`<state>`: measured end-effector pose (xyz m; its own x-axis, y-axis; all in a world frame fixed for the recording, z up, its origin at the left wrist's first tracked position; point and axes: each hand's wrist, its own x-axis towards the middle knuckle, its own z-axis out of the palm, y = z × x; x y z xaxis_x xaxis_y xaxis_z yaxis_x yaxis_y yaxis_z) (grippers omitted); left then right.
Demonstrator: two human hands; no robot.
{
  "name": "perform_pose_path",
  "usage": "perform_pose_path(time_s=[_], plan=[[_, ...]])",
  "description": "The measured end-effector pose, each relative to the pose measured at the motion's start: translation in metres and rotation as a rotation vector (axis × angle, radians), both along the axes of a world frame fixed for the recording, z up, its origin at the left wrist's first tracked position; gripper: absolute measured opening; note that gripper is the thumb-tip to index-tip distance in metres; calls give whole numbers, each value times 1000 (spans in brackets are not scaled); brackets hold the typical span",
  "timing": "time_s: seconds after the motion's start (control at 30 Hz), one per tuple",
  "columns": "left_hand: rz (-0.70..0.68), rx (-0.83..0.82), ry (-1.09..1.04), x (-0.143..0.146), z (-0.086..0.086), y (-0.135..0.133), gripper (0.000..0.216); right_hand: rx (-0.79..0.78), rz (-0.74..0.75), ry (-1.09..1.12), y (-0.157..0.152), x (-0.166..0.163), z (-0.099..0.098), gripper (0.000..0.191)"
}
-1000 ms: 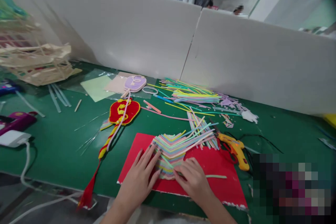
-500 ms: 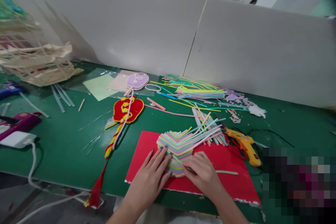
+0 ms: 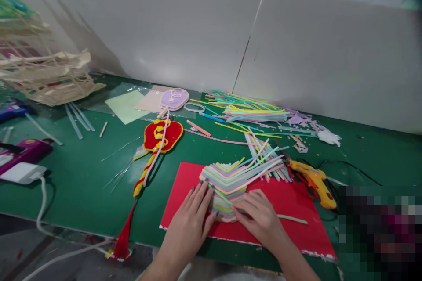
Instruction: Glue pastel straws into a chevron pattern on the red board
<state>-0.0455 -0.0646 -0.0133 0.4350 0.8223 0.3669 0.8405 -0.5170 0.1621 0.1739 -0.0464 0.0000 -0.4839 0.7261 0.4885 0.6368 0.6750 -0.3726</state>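
Observation:
On the red board (image 3: 290, 202) lies a rounded piece covered in pastel pipe cleaners (image 3: 224, 180), set side by side in V-shaped rows. Their long loose ends fan out to the upper right. My left hand (image 3: 191, 215) rests on the piece's left side, fingers stretched out, fingertips against the upper end of a light green pipe cleaner (image 3: 223, 196). Thumb and fingers of my right hand (image 3: 257, 210) pinch that same pipe cleaner lower down. A green length (image 3: 292, 218) extends to the right from beneath my right hand, across the board.
Loose pipe cleaners (image 3: 250, 109) lie along the back. A yellow glue gun (image 3: 316, 180) sits right of the board. Left stand a red fan-shaped ornament (image 3: 163, 136) with a tassel, glue sticks (image 3: 79, 118), a white plug (image 3: 23, 173) and a stick frame (image 3: 49, 79). A white partition (image 3: 148, 30) rises behind.
The view has tilted and shifted slightly, so things appear a little farther right. Both hands keep nearly the same places on the piece.

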Motion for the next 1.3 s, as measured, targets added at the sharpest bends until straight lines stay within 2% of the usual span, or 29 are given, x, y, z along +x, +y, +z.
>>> perform_pose_path(time_s=[0.17, 0.53, 1.0, 1.3], plan=[[36, 7, -9, 1, -2, -1, 45, 13, -9, 19, 0, 0, 0, 9], [17, -3, 41, 0, -3, 0, 51, -42, -92, 39, 1, 3, 2, 7], [-20, 23, 53, -1, -2, -1, 51, 24, -162, 16, 4, 3, -2, 11], [-1, 4, 77, 9, -4, -4, 56, -33, -189, 15, 4, 0, -2, 14]])
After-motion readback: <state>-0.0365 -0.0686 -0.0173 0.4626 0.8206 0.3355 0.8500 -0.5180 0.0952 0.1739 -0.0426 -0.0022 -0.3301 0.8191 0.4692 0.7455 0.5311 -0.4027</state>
